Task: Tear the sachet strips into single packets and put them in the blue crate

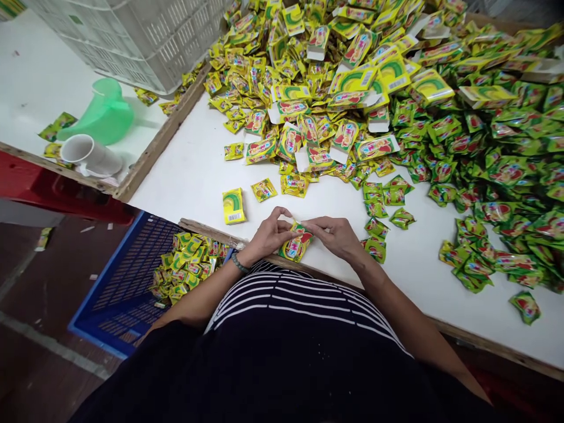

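Just left of the right hand (337, 236), which is pinching its upper end, a printed carton (293, 251) is sitting gripped by the left hand (271, 235) (seemingly being filled or closed; unclear which). Next is probably calling for a steady left grip.
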A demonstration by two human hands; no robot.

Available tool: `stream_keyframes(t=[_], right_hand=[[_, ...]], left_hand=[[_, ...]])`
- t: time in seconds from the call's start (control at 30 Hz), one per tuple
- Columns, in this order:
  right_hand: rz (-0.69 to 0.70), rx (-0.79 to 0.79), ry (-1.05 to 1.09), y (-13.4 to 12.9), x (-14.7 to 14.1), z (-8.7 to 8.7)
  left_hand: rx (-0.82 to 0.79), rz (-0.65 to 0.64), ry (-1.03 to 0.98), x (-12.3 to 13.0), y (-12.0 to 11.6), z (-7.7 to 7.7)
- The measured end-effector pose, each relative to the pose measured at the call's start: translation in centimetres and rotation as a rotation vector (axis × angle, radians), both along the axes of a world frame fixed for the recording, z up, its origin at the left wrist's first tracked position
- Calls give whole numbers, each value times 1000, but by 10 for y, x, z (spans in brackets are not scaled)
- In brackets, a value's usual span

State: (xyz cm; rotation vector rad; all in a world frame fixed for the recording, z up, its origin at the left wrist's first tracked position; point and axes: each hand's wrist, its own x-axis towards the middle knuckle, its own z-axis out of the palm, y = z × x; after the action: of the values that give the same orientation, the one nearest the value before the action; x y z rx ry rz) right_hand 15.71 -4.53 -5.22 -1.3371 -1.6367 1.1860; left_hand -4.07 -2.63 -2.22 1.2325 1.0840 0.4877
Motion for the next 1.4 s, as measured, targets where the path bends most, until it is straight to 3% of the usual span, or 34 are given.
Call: stream_keyframes(t=[0.1,0.33,0.57,0.7,0.9,0.97,1.2,1.4], right_hand=[[-17,-5,-20,4,-1,4],[34,-264,121,21,11,8],[199,-185,66,36,18,14],[254,-124,65,26,21,16],[-12,-167,203,-6,23,0],[-26,-176,220,-6,23,-1],[212,-196,124,23,32,10],[251,-143,11,24,33,12]], left_hand=[[-2,-6,-18,1,0,2],[34,-82,26,1,1,5],[78,-129,60,-1,2,8],[107,-123,84,-1,0,10],[214,-148,177,-1,-2,14],[219,-154,181,0,-1,15],[212,-179,245,1,2,15],[205,-176,231,1,3,14]])
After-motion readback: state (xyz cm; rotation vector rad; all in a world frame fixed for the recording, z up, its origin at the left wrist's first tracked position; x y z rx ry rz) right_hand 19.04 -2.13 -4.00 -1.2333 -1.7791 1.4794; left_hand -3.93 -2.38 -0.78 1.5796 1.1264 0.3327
